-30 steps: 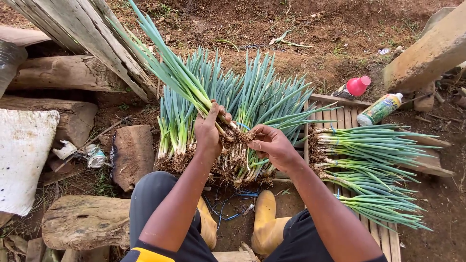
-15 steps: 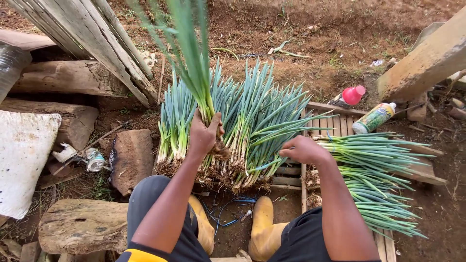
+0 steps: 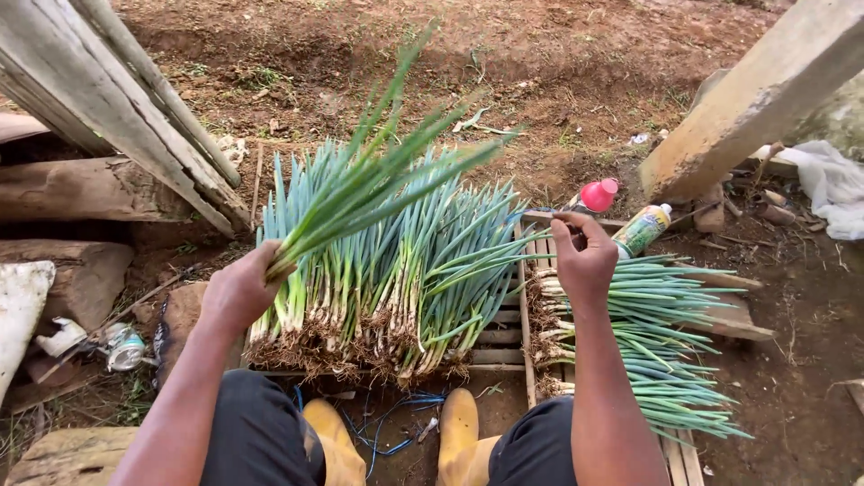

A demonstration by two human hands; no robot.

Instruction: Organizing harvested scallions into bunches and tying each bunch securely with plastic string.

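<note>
My left hand (image 3: 236,290) grips a bunch of green onions (image 3: 360,180) near its base, with the leaves fanned up and to the right. My right hand (image 3: 583,256) is raised over the wooden slat rack (image 3: 525,310), fingers curled; it seems to pinch something thin, too small to tell. In front of me stands a row of upright green onions (image 3: 396,279) with their roots toward me. To the right, a pile of green onions (image 3: 666,342) lies flat on the slats.
A plastic bottle with a pink cap (image 3: 643,227) lies beyond the rack. Weathered planks (image 3: 108,108) lean at left above logs (image 3: 63,189). A thick wooden beam (image 3: 765,90) slants at right. My yellow boots (image 3: 463,432) rest on bare soil.
My left hand has lifted the bunch away from the row and swung it leftward. My right hand let go of the roots and moved right, over the rack.
</note>
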